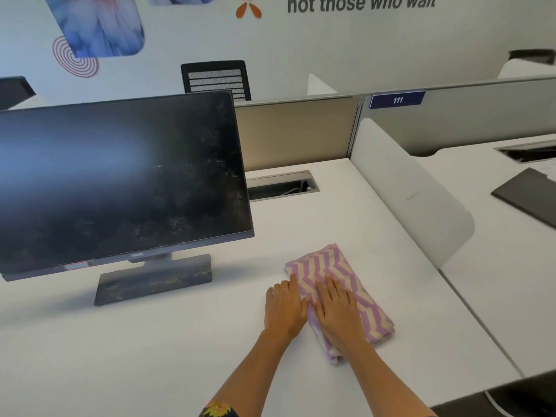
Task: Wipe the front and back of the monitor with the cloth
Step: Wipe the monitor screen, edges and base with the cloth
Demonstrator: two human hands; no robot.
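Resting folded on the desk (pixel 180 350) at lower centre of frame, right of the monitor (pixel 120 182), the cloth (pixel 334 263), judged soft, light and limp, lies under the right hand (pixel 338 311), the left hand (pixel 282 310) touching its edge, all fingers (pixel 332 288) straight, gripping nothing; best gathered at its thick fold.

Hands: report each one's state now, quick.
Left hand: open, fingers straight, at the left edge of the cloth.
Right hand: open, flat on the cloth.
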